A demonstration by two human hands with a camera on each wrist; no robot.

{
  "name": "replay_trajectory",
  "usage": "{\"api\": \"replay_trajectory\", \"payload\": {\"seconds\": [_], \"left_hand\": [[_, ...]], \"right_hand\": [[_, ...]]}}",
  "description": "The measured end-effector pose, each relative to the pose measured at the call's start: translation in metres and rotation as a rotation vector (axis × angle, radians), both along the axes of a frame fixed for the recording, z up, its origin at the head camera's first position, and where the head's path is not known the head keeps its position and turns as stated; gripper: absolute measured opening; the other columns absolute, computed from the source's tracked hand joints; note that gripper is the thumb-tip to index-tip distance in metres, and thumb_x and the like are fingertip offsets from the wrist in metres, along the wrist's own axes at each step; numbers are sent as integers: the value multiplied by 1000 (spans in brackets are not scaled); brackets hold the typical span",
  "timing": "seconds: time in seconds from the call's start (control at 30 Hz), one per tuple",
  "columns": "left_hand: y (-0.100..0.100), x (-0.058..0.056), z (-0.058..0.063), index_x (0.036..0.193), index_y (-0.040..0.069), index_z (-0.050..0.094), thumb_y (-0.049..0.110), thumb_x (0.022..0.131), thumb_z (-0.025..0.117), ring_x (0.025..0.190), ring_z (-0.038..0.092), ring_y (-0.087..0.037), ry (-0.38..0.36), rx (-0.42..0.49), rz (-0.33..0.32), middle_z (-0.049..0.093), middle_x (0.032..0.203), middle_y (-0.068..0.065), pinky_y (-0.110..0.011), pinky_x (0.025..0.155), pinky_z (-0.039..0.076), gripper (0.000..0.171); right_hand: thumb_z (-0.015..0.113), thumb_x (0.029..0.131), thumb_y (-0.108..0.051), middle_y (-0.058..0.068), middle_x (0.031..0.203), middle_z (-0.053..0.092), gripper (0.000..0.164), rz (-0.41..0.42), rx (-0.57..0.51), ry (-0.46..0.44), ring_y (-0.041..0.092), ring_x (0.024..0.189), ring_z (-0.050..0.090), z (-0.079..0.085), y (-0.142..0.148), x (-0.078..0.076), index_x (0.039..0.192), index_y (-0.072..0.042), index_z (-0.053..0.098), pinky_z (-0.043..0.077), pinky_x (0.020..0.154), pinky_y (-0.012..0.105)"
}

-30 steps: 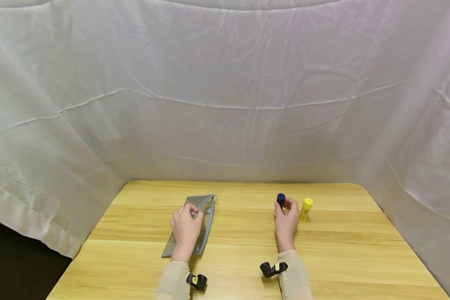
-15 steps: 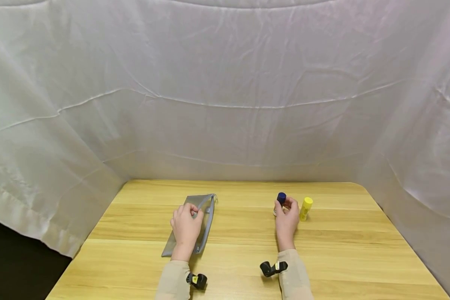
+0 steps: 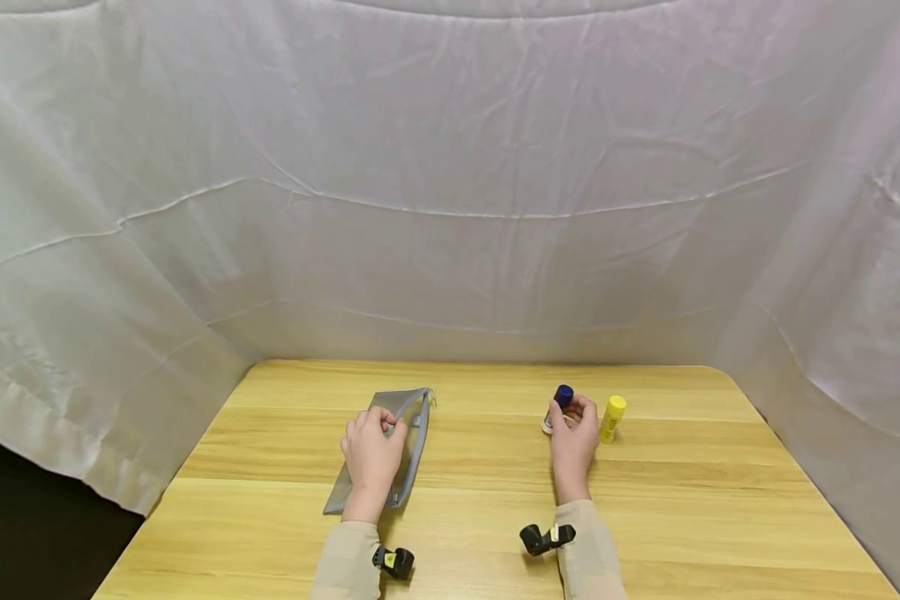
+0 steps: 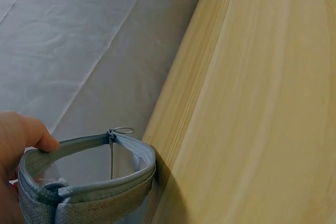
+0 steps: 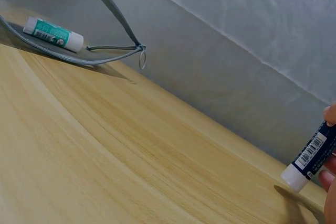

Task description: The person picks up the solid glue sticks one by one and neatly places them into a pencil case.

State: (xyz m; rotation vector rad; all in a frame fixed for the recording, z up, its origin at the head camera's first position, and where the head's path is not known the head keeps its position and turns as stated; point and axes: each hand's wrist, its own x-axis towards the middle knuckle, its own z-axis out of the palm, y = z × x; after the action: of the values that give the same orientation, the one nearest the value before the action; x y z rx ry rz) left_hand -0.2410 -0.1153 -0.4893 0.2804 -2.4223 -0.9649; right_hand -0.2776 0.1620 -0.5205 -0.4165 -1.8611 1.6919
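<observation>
One pouch (image 4: 105, 201) pinched by left hand (image 3: 373, 452); right hand (image 3: 574, 442) holds tube (image 5: 313, 154)

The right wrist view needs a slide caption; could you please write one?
Right hand holding a navy tube; a green-labelled tube shows within the open mouth of a grey pouch.

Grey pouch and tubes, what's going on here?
A person's left hand pinches the rim of a zip pouch, its mouth open; a green-and-white tube lies inside. The right hand grips a dark blue and white tube, tilted and well apart from the pouch. A yellow tube stands on the table beside that hand.
</observation>
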Motion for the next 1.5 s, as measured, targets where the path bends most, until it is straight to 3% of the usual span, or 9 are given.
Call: {"api": "replay_trajectory", "payload": {"seconds": [0.8, 1.5], "left_hand": [[-1, 0, 2, 80, 16, 61, 24, 82, 70, 86, 49, -25, -15, 3, -1, 55, 80, -2, -40, 78, 30, 12], [0, 2, 5, 80, 15, 62, 23, 81, 71, 85, 48, -25, 6, 11, -4, 55, 80, -3, -39, 76, 30, 12]], "right_hand": [[69, 89, -21, 14, 109, 61, 38, 33, -28, -36, 11, 92, 54, 2, -11, -1, 118, -2, 54, 43, 73, 7], [69, 89, -18, 15, 110, 61, 37, 109, -54, -54, 15, 95, 54, 6, -29, 2, 119, -2, 54, 44, 74, 11]]}}
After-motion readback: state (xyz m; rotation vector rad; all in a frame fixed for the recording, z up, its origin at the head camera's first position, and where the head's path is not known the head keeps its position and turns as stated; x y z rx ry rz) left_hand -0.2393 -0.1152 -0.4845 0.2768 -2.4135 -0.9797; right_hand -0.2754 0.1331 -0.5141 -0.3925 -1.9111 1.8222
